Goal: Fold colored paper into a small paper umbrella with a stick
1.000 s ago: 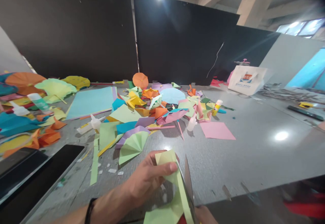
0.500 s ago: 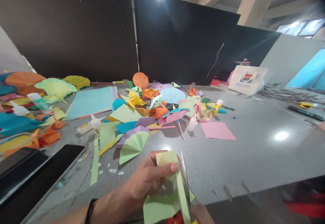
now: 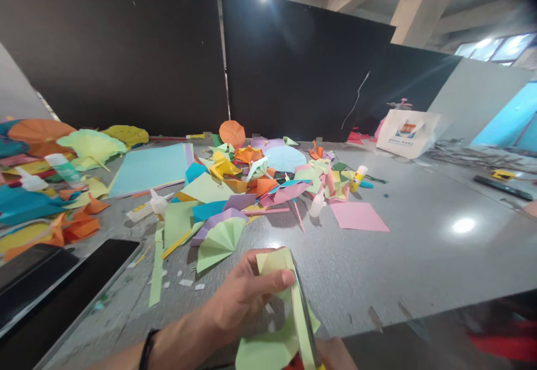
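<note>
My left hand (image 3: 239, 297) pinches folded green paper (image 3: 264, 353) above the table's (image 3: 398, 258) near edge. My right hand (image 3: 335, 356) grips scissors (image 3: 302, 314), blades together

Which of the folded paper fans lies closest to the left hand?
The pale green fan, on the table just beyond the left hand; the orange fan and lime fan sit far back.

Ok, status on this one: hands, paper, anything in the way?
Left hand pinching folded green paper. Right hand on scissors, blades shut along the paper's edge. Pleated green fan lies ahead on table, apart.
</note>
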### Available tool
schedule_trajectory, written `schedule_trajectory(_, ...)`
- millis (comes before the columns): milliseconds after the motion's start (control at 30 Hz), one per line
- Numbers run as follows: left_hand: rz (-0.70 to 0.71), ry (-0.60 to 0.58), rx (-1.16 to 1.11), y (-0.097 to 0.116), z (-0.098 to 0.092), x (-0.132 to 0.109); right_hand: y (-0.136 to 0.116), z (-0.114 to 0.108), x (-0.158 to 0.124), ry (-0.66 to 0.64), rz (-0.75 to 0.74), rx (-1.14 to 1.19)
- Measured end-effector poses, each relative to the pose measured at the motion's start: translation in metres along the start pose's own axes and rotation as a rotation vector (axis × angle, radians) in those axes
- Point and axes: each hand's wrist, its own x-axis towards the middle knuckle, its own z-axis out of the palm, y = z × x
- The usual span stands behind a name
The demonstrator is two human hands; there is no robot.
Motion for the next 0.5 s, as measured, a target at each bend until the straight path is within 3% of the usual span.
schedule_trajectory(133, -0.019, 0.054, -0.032, -0.001, 0.001, -0.001, -0.002, 0.009, 0.023, -0.012, -0.009, 0.024)
schedule_trajectory(333, -0.087, -0.128, -0.036, -0.01, -0.008, -0.004, 0.006, 0.011, 0.017, 0.009, 0.011, 0.029)
schedule_trajectory(500, -0.096, -0.118, -0.012, -0.01, -0.008, -0.005, 0.017, 0.012, 0.017, 0.062, 0.017, 0.023)
